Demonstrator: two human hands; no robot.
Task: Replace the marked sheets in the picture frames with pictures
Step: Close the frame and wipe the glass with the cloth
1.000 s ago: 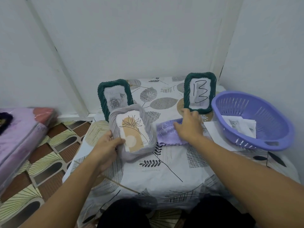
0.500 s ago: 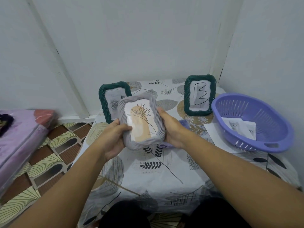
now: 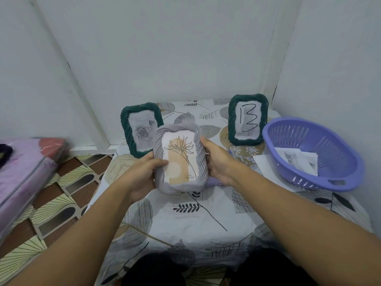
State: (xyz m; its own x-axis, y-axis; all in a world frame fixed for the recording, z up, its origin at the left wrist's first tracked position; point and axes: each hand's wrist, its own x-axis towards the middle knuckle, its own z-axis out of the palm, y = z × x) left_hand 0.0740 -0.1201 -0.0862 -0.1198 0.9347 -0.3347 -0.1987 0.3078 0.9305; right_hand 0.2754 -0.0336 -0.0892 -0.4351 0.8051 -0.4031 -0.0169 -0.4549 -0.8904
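I see my left hand (image 3: 142, 178) and right hand (image 3: 218, 162) both gripping the grey frame (image 3: 180, 157) with its flower picture, lifted above the table (image 3: 206, 213), the "13" green frame (image 3: 248, 119) standing at two o'clock.

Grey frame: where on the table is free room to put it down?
Free: the cloth below the grey frame, toward the person, and between the two green frames. Crowded: the right side, with basket and loose papers.
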